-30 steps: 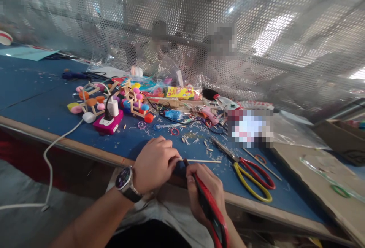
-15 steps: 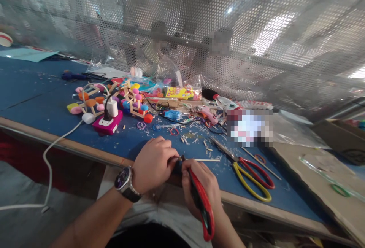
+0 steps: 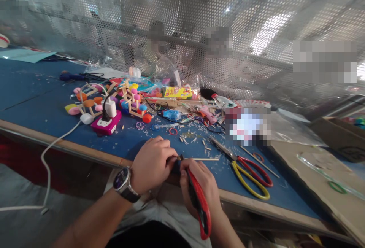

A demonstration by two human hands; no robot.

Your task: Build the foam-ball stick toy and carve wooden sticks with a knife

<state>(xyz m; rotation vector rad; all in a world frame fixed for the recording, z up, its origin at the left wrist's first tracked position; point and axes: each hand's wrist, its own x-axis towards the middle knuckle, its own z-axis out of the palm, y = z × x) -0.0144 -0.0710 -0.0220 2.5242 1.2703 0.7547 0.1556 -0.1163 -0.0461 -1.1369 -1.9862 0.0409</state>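
A thin pale stick point(image 3: 205, 159) runs sideways near the front edge of the bench point(image 3: 34, 107), its right part in plain sight beyond the knuckles, its left part lost behind fingers and tool; whether it rests on the surface is hard to tell. The left hand point(image 3: 154, 160), back upward and fingers curled in, pinches the stick near that hidden end, though the fingertip contact is too small to make out. The right hand point(image 3: 203, 181) is wrapped round a tool with a red-and-black handle point(image 3: 203, 198), thumb along its near side, the handle slanting down toward the body; the dark head meets the stick beside the left fingertips, and its working edges cannot be seen. Both forearms reach in from the bottom edge, which cuts them off, the left wrist wearing a watch point(image 3: 122, 178). Right of the hands lie scissors point(image 3: 234, 158) with one red and one yellow handle. Behind them a pixelated block point(image 3: 247, 126) masks something bright. A cardboard box point(image 3: 339, 134) is cropped at the right edge, and figures behind the perforated sheet point(image 3: 182, 8) are only dim shapes
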